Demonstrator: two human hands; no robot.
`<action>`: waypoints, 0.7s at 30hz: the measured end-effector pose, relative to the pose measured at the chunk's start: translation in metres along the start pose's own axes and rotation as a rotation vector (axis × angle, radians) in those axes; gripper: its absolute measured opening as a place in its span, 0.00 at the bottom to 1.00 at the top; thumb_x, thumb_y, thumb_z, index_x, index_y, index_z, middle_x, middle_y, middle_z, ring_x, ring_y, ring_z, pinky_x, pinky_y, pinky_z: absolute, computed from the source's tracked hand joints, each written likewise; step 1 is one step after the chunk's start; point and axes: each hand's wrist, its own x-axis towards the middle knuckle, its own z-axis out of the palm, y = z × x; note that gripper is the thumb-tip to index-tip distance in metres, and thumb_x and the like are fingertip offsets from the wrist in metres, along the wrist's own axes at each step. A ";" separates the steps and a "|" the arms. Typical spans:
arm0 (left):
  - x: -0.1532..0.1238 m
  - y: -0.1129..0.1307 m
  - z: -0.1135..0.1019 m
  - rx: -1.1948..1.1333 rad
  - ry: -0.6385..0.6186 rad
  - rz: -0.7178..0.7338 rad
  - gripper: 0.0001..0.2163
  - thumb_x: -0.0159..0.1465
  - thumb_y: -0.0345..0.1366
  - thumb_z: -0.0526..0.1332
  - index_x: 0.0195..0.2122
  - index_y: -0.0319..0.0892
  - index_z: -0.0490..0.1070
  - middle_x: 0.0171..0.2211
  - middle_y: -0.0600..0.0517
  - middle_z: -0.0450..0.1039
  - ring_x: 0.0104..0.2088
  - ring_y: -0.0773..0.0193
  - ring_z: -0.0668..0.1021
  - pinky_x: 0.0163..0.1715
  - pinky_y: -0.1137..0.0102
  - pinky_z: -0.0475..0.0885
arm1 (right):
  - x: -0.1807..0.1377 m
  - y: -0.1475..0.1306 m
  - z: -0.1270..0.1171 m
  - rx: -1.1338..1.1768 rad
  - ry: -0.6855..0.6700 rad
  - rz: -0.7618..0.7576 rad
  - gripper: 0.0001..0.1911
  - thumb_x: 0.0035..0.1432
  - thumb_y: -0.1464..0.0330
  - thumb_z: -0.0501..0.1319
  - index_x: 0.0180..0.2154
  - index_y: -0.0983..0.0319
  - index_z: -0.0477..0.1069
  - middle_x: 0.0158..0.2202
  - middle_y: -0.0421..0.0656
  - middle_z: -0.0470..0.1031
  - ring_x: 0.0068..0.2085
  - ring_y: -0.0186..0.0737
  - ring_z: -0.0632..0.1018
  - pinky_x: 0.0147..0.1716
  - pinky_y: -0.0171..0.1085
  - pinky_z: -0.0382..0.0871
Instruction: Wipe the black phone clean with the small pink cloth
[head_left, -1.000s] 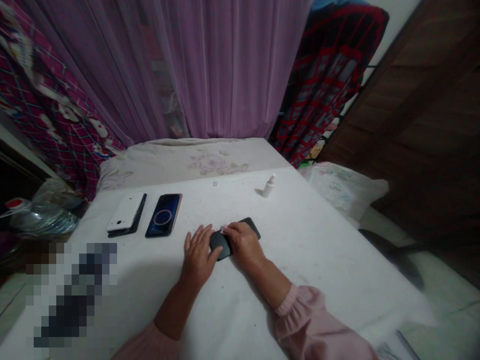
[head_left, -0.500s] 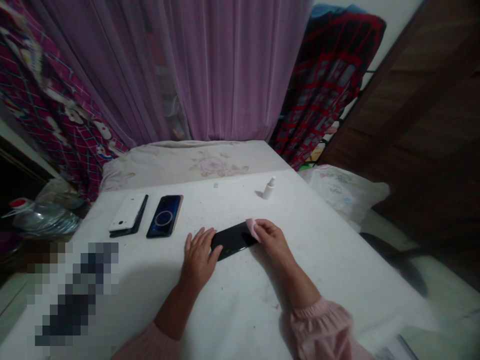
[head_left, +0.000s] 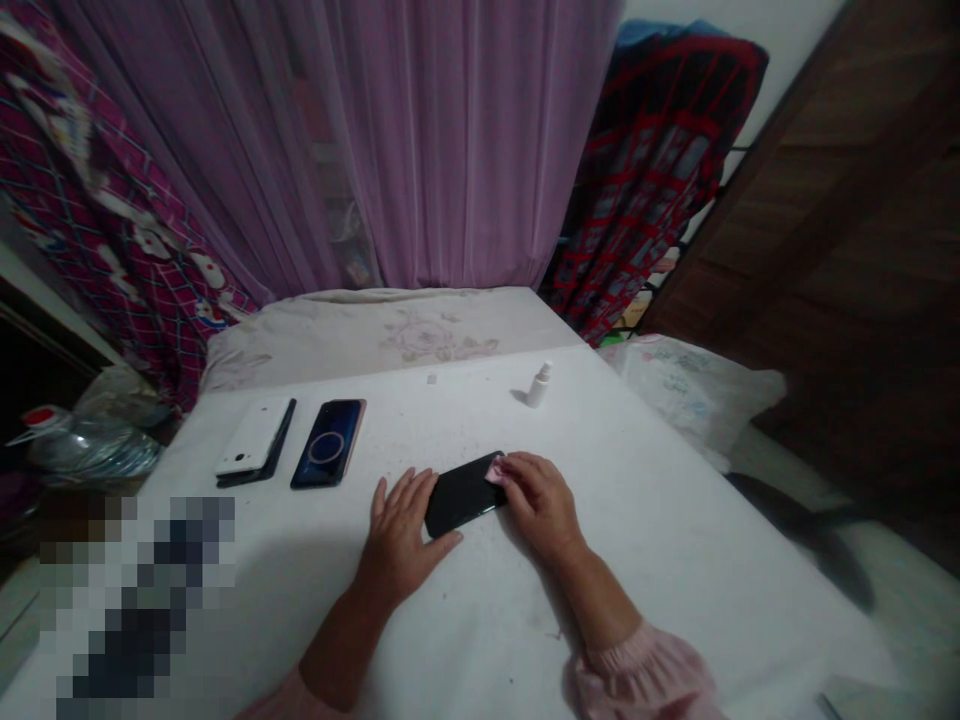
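1. The right hand (head_left: 541, 497) has its fingers together, clamped on a pink cloth (head_left: 495, 472); the cloth is pressed against the right end of a glossy black smartphone (head_left: 461, 493).
2. The left hand (head_left: 401, 535) has its fingers spread apart; the fingertips and thumb touch the phone's left end and lower edge, steadying it.
3. The phone lies flat and slightly angled on a white-covered table (head_left: 637, 570), between the two hands.
4. Further up, left of the hands, lie a smartphone with a blue ring on its dark face (head_left: 328, 444) and a white smartphone (head_left: 251, 436) on a dark device (head_left: 270, 450); a small white spray bottle (head_left: 538, 386) stands upright toward the far edge.
5. Beyond the table are a floral mattress (head_left: 375, 335) and a purple curtain (head_left: 450, 150).
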 end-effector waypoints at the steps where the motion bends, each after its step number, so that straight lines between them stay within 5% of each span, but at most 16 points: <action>1: 0.000 0.000 0.000 0.007 -0.001 0.015 0.30 0.61 0.47 0.62 0.62 0.41 0.60 0.59 0.40 0.69 0.61 0.46 0.68 0.63 0.44 0.52 | -0.001 0.001 0.002 -0.038 -0.023 -0.018 0.13 0.61 0.65 0.59 0.47 0.57 0.77 0.44 0.47 0.78 0.44 0.47 0.77 0.44 0.46 0.73; 6: -0.001 -0.002 0.003 0.022 -0.008 0.037 0.28 0.64 0.44 0.60 0.63 0.40 0.59 0.58 0.39 0.70 0.60 0.47 0.69 0.64 0.45 0.52 | 0.002 0.006 0.006 -0.069 -0.053 -0.019 0.11 0.64 0.64 0.58 0.42 0.56 0.79 0.36 0.45 0.80 0.36 0.43 0.78 0.37 0.42 0.74; 12: 0.006 -0.017 0.003 0.000 -0.080 0.072 0.27 0.65 0.42 0.57 0.64 0.40 0.58 0.59 0.40 0.68 0.60 0.50 0.69 0.64 0.47 0.51 | 0.024 0.031 -0.002 0.058 0.013 0.105 0.14 0.64 0.63 0.56 0.43 0.59 0.78 0.39 0.45 0.81 0.40 0.43 0.81 0.39 0.40 0.75; 18: 0.040 -0.019 -0.013 0.031 -0.376 0.006 0.28 0.65 0.41 0.56 0.66 0.41 0.56 0.65 0.41 0.61 0.65 0.48 0.61 0.65 0.43 0.47 | 0.048 0.045 0.005 0.079 -0.182 -0.085 0.13 0.66 0.63 0.55 0.41 0.58 0.78 0.36 0.45 0.80 0.39 0.41 0.79 0.39 0.39 0.74; 21: 0.053 -0.007 -0.012 0.050 -0.426 0.008 0.31 0.64 0.46 0.57 0.66 0.39 0.55 0.66 0.40 0.57 0.67 0.47 0.58 0.65 0.43 0.45 | 0.047 0.042 0.010 0.053 -0.250 -0.190 0.12 0.66 0.64 0.56 0.42 0.58 0.78 0.37 0.46 0.79 0.39 0.43 0.78 0.39 0.41 0.74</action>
